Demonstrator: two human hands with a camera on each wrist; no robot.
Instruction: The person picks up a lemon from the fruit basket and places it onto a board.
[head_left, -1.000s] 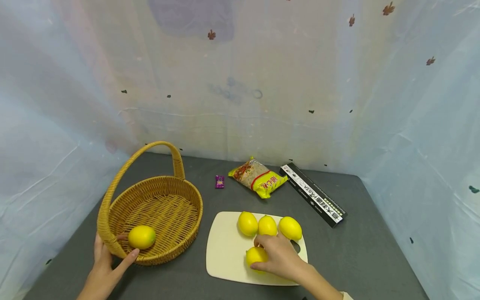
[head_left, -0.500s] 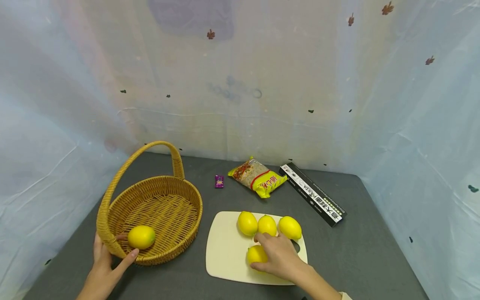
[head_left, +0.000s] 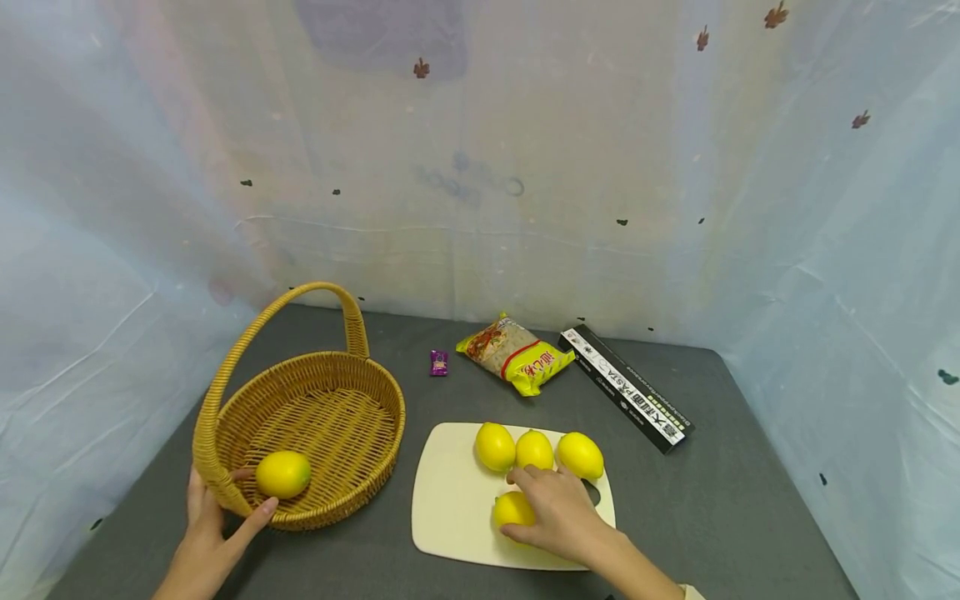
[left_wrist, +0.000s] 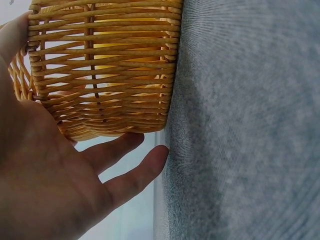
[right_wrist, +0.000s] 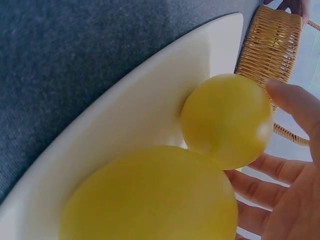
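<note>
At the left of the head view, my left hand grips the near-left rim of a wicker basket, by the foot of its handle. A fingertip shows inside the rim, and the thumb lies along the outside. One lemon lies in the basket. Over a cream cutting board, my right hand holds a lemon between thumb and fingers. The right wrist view shows this lemon against the thumb, with another lemon closer to the camera. My hand hides that second one in the head view.
Three lemons, one a yellow lemon at the left, sit along the board's far edge. Behind it lie a small purple packet, a yellow-ended food bag and a long black pasta box. Pale sheeting encloses the grey table.
Between the first and second frames the held lemon shifts very slightly under my right hand. The left hand and the basket stay in place.
</note>
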